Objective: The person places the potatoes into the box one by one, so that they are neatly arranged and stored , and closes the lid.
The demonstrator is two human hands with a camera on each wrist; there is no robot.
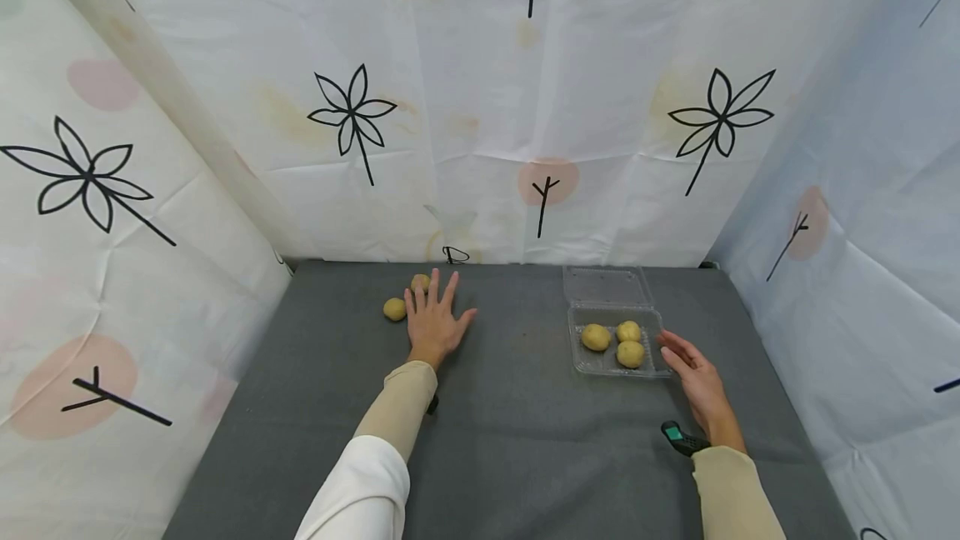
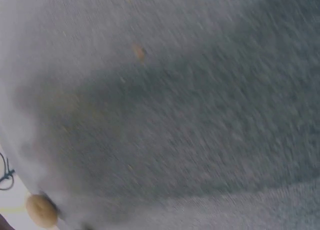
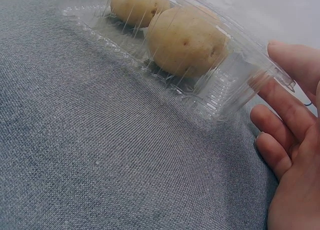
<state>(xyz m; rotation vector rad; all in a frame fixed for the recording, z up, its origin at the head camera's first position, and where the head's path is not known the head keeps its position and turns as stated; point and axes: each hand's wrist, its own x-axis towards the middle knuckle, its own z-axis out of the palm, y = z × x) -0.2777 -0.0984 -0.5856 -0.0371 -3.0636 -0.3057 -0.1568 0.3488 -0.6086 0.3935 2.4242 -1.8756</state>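
Note:
My left hand point(image 1: 435, 327) is spread flat above the grey table, fingers straight and apart, holding nothing. Just beyond and left of its fingers lie two potatoes, the nearer potato point(image 1: 394, 309) and a farther potato point(image 1: 421, 282) partly covered by the fingertips. One potato point(image 2: 41, 211) shows at the lower left of the left wrist view. On the right, a clear plastic clamshell box point(image 1: 585, 362) holds three potatoes, among them a potato point(image 3: 187, 42) close to the near wall. My right hand point(image 1: 697, 377) holds the box's right rim, thumb above it and a finger against the side.
The box's lid point(image 1: 606, 286) is folded back toward the rear edge of the grey cloth-covered table point(image 1: 510, 440). Patterned white curtains point(image 1: 465, 107) stand behind the table and along both sides. A dark band with a device point(image 1: 682, 438) is on the right wrist.

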